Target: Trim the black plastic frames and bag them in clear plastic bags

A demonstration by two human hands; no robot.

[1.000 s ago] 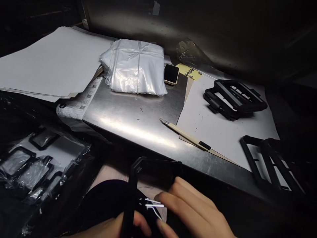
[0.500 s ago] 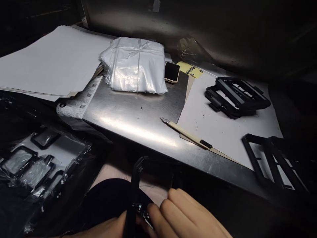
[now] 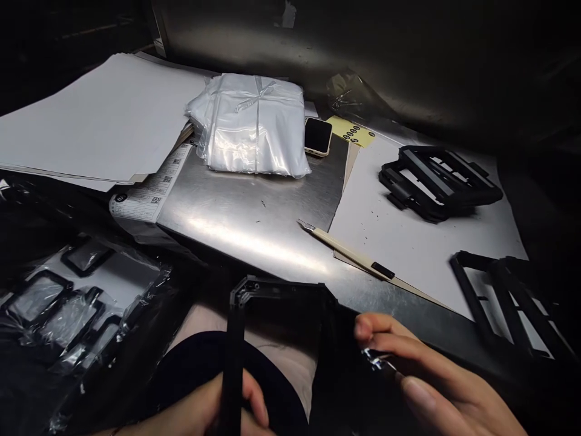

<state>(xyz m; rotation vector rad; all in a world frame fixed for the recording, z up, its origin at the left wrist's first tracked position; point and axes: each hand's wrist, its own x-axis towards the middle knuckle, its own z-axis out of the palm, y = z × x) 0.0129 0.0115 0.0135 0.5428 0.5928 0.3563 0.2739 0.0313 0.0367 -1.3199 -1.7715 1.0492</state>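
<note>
My left hand (image 3: 200, 402) is closed around one side of a black plastic frame (image 3: 234, 357), low in the view. The frame tilts up toward the table edge, and its lower part is out of view. To its right, my right hand (image 3: 440, 375) holds a small shiny metal tool (image 3: 374, 359) between thumb and fingers. The tool is apart from the frame, and its exact kind is too blurred to tell. Beyond the hands, a pale-handled craft knife (image 3: 342, 247) lies on the table near its front edge.
More black frames (image 3: 440, 178) are stacked on white sheets (image 3: 399, 236) at right, with others (image 3: 499, 303) nearer. A tied bundle of clear bags (image 3: 258, 127), a phone (image 3: 318, 135) and a paper stack (image 3: 100, 121) lie behind. Bagged frames (image 3: 68, 309) sit lower left.
My right hand has moved right, away from the black frame, taking the shiny metal tool with it. The frame, still in my left hand, has turned and shows its upper corner more clearly.
</note>
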